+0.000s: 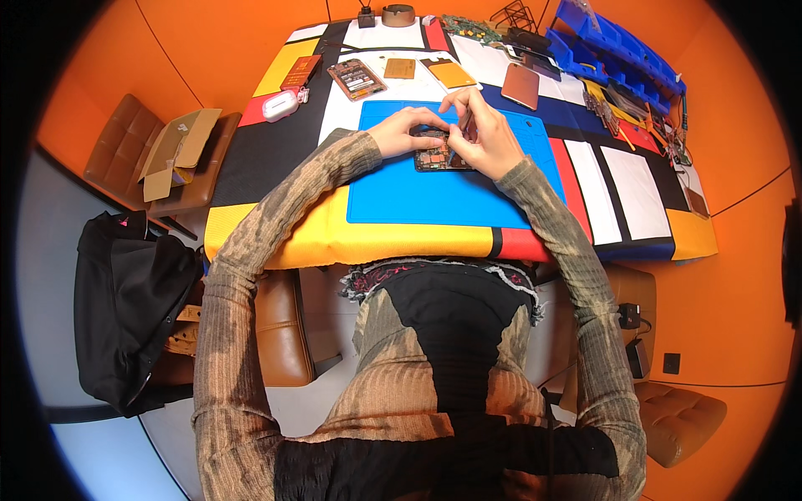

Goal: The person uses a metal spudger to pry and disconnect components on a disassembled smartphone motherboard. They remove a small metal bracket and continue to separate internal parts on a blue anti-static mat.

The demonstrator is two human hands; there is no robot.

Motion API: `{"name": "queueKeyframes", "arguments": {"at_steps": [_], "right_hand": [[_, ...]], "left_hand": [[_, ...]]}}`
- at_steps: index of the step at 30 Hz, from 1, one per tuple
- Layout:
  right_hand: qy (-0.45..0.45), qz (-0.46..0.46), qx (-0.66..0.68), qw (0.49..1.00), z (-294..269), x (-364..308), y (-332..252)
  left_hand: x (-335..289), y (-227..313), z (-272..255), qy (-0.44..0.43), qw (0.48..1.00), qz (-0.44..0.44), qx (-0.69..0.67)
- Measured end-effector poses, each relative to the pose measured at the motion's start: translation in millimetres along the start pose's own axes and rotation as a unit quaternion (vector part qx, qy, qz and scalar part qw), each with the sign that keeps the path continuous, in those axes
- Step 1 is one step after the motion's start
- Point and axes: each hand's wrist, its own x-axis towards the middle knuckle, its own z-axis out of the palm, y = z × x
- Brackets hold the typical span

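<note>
An opened phone (443,160) with its inner parts showing lies on a blue work mat (393,196). My left hand (401,132) is at the phone's left and far edges, thumb and fingers closed about its upper left part. Over the phone's right part is my right hand (486,138), its thumb and index finger brought together in a pinch. Whatever is between those fingertips, if anything, is too small to make out. Both hands partly cover the phone's far side.
Beyond the mat lie another opened phone (357,79), a yellow-backed panel (449,73) and a brown phone-shaped panel (520,86). An earbud case (280,105) sits at left. Blue parts bins (614,58) stand at far right, with tools (608,113) beside them. A cardboard box (180,154) rests on a chair.
</note>
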Motion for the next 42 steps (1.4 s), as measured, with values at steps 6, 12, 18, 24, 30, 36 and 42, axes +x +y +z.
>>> {"name": "queueKeyframes", "arguments": {"at_steps": [6,12,18,24,30,36,42], "right_hand": [[-0.003,-0.001,0.028,1.000,-1.0,-0.8,0.6],[0.008,-0.012,0.043,0.999,1.2,-0.4,-0.3],[0.002,-0.001,0.057,0.998,0.6,0.2,-1.4],[-0.001,0.023,0.107,0.994,0.6,0.5,0.4],[0.015,0.018,0.131,0.991,3.0,0.6,2.1],[0.005,0.023,0.123,0.992,5.6,-1.2,1.2],[0.004,0.024,0.118,0.993,5.8,-1.1,1.9]], "left_hand": [[-0.4,1.5,0.0,-0.003,1.000,-0.008,-0.015],[-1.0,2.6,-0.6,-0.002,1.000,-0.016,-0.014],[0.5,-0.4,0.1,-0.001,1.000,-0.006,-0.012],[-0.2,-0.7,0.3,-0.002,1.000,-0.007,-0.015],[-0.7,2.5,-1.2,-0.010,1.000,-0.024,-0.017],[-0.4,3.3,-1.7,-0.011,1.000,-0.021,-0.012],[-0.5,3.0,-1.5,-0.013,0.999,-0.034,-0.011]]}}
